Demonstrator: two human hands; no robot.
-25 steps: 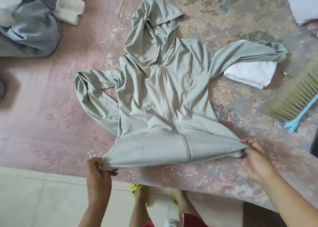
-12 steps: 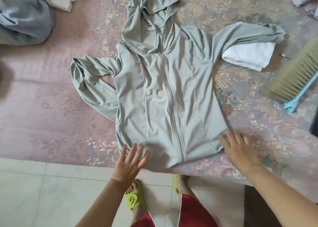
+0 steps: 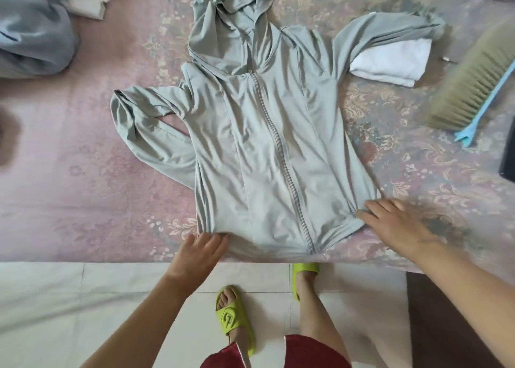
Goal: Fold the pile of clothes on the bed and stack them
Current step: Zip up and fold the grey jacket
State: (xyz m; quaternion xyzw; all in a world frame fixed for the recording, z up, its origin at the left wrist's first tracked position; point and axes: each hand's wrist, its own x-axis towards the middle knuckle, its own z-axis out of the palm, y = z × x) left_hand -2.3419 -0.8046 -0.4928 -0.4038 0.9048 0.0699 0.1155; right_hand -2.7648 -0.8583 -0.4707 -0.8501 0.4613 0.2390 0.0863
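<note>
Since half a second before, our hands had slid outward along the hem: our left hand now lay flat with straight fingers at the hem's left corner, our right hand flat and spread at its right corner. The grey-green hooded jacket lay zipped and face up near the front edge of the bed, whose floral pink cover ran to pale floor tiles. One sleeve crossed a folded white cloth. A brush lay toward the right edge, a grey clothes pile at the far left corner.
</note>
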